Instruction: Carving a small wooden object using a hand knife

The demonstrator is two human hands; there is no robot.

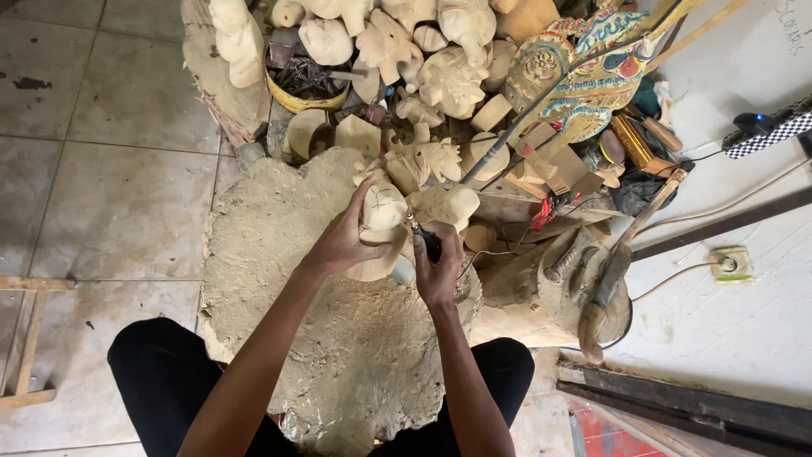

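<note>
A head-worn camera is looking straight down at a person sitting on a tiled floor (110,169), dark trousers showing at six o'clock.

At nine o'clock, the corner of a wooden frame (25,338) is lying on the tiles. At eleven o'clock, a pale carved figure (237,38) is leaning on a rough slab, and just right of it a yellow bowl (306,89) is holding dark scraps.

In the centre, a broad, dust-caked stump (279,245) is serving as a work block. The left hand (342,241) is wrapping around a pale wooden carving (382,222), thumb and fingers clamped on its sides, holding it upright over the stump, just above centre. Touching it from the right, the right hand (437,269) is gripping a dark rotary tool (427,241), fingers closed tight around the handle, its tip pressing against the carving.

At twelve o'clock, a pile of unpainted wooden heads (448,72) is crowding together. At one o'clock, a painted flat puppet (584,72) in red, blue and gold is lying across the pile on its rod. At three o'clock, a wall socket (730,264) is sitting on the pale floor with a cable running to it. At four o'clock, a mallet (605,288) is resting on a smaller block.
</note>
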